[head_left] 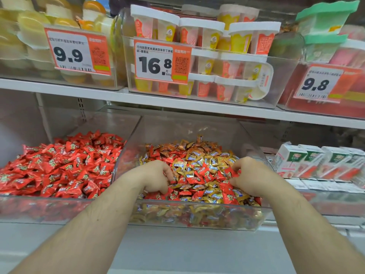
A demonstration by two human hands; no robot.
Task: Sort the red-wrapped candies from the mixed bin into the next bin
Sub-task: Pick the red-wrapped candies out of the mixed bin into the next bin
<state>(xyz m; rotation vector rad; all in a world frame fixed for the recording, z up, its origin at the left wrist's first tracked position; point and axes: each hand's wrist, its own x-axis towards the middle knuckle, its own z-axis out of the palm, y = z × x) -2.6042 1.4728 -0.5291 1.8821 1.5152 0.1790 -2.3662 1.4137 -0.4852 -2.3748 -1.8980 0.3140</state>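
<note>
Fingers [171,173] dig in mixed bin [197,218] below "16.8" tag [161,63].

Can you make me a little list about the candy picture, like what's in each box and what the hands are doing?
middle bin: gold and red-wrapped candies mixed
left bin: only red candies
left hand: fingers curled into the mixed pile
right hand: pinching a red candy
right of the bins: small drink cartons
shelf above: cups with price tags, middle tag reads 16.8
</note>
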